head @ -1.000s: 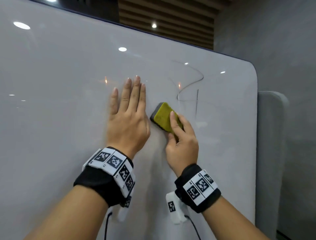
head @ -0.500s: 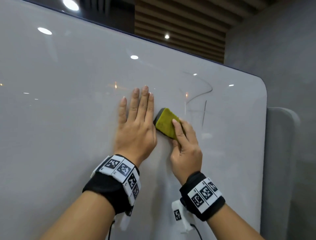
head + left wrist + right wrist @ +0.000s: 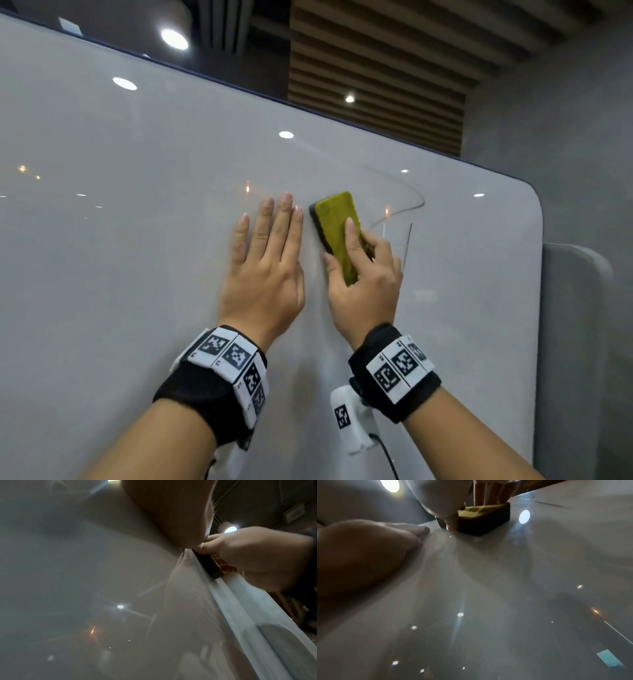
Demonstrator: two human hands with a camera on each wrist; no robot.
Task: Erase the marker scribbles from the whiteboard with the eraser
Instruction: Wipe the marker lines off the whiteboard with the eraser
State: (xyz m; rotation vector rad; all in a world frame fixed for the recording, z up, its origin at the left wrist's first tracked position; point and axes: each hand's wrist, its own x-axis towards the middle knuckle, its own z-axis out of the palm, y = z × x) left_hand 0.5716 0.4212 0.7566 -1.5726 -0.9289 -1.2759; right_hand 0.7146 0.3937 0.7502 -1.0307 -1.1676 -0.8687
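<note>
Nearest, both wrists carry black bands with tag markers. The left hand (image 3: 263,270) lies flat on the whiteboard (image 3: 120,257), fingers straight and together. Just beside it, the right hand (image 3: 364,284) grips the yellow-backed eraser (image 3: 337,226), pressed against the board. Beyond the eraser, marker scribbles (image 3: 407,209) remain unobstructed. A grey panel (image 3: 575,342) stands past the board's right edge.

text: none legible | wristbands (image 3: 236,363): black-and-white square code markers only | whiteboard (image 3: 137,240): unreadable marker scribbles (image 3: 404,209)

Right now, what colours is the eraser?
The eraser has an olive-yellow top and a dark, near-black base layer against the board; the right wrist view shows both layers best.
</note>
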